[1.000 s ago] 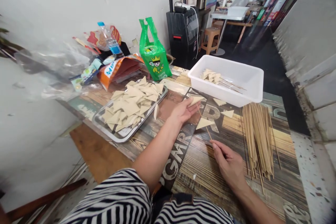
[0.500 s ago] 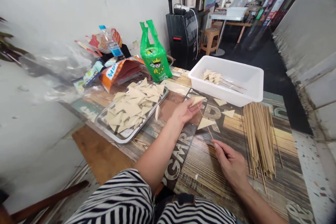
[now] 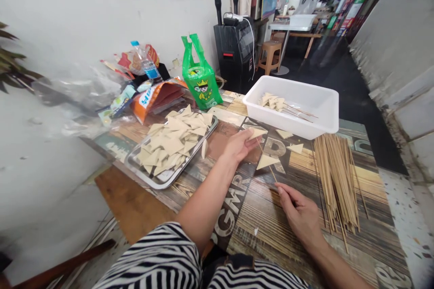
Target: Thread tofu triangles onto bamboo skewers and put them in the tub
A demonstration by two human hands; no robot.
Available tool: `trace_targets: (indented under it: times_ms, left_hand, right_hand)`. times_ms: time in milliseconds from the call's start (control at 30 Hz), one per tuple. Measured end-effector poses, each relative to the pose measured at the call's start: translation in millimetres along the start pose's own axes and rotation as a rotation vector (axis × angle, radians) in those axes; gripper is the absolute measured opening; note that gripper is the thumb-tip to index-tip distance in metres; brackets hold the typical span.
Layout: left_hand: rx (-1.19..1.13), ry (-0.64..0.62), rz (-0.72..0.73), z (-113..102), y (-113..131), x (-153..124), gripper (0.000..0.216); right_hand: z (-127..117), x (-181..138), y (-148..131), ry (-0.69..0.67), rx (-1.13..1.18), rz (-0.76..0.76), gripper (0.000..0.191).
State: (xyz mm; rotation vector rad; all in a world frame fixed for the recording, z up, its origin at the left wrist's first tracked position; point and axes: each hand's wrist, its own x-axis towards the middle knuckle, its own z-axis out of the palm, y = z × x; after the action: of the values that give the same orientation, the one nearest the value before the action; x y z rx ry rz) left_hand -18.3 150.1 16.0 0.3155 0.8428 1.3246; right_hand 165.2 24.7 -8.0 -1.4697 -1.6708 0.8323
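My left hand (image 3: 240, 145) pinches a beige triangular tofu piece (image 3: 257, 133) at the tip of a thin bamboo skewer (image 3: 266, 162). My right hand (image 3: 298, 212) is closed on the near end of that skewer. A second triangle (image 3: 266, 161) is threaded halfway along it. Two loose triangles (image 3: 294, 148) lie on the printed wooden table (image 3: 257, 216) just beyond. A metal tray (image 3: 159, 180) heaped with several more triangles (image 3: 174, 140) sits to the left of my left hand.
A white plastic tub (image 3: 320, 104) holding finished skewers stands at the back. A bundle of bare skewers (image 3: 335, 180) lies on the right. A green bag (image 3: 200, 79), snack packets (image 3: 152, 97) and a water bottle (image 3: 145, 59) crowd the back left. A black speaker (image 3: 235, 52) stands behind.
Both hands keep their grip and barely shift. The camera has tilted slightly, so everything sits a little lower in view.
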Motion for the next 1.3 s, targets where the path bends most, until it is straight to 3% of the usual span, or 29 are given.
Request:
trace_targets:
  times_ms: [800,1000,1133,1233,1300]
  left_hand:
    - [0.070,-0.087,-0.125,9,-14,-9,0.010]
    - [0.150,-0.113,-0.164,20,-21,-23,0.011]
    - [0.213,-0.065,-0.051,23,-12,-25,0.018]
    - [0.321,0.032,0.164,17,-7,-11,0.024]
    - [0.435,0.045,0.216,14,-11,2,0.024]
  right_hand:
    - [1,2,2,0.080,-0.018,-0.057,0.029]
    - [2,6,3,0.120,-0.013,-0.067,0.029]
    - [2,7,3,0.143,0.016,-0.057,0.028]
    - [2,5,-4,0.183,0.033,-0.030,0.029]
    - [2,0,-12,0.213,0.035,-0.054,0.029]
